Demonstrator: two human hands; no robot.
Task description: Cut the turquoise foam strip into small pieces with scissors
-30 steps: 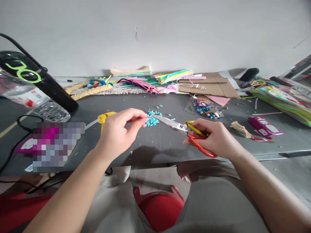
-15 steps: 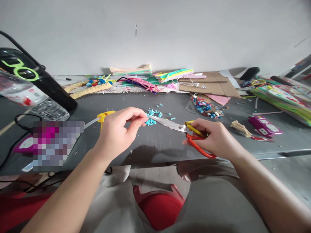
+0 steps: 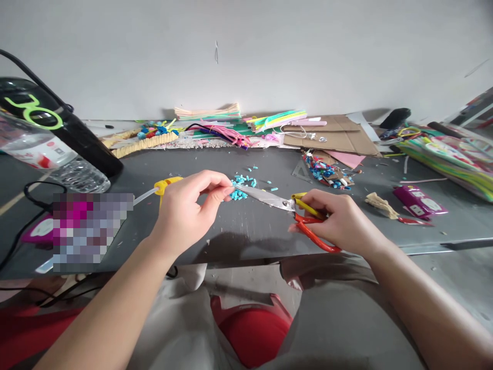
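Note:
My right hand (image 3: 335, 216) grips the scissors (image 3: 271, 199), with red and yellow handles, and their blades point left. The blades look nearly closed, and their tips reach the fingertips of my left hand (image 3: 192, 205). Thumb and forefinger of that hand are pinched together over the table. What they hold, if anything, is too small and hidden to make out. Just behind the blade tips lies a heap of short light-blue pieces (image 3: 241, 194), with a few more scattered around it.
A yellow-headed tool (image 3: 164, 184) lies behind my left wrist. Bottles, including a clear one (image 3: 82, 174), stand at the left. Pipe cleaner bundles (image 3: 277, 119) and cardboard (image 3: 331, 134) line the wall. A triangle ruler (image 3: 301, 170), colourful scraps (image 3: 327, 170) and a purple box (image 3: 419, 200) lie at the right.
The scissor blades have closed slightly, and the handles have drawn a little closer together. My left hand stays in place.

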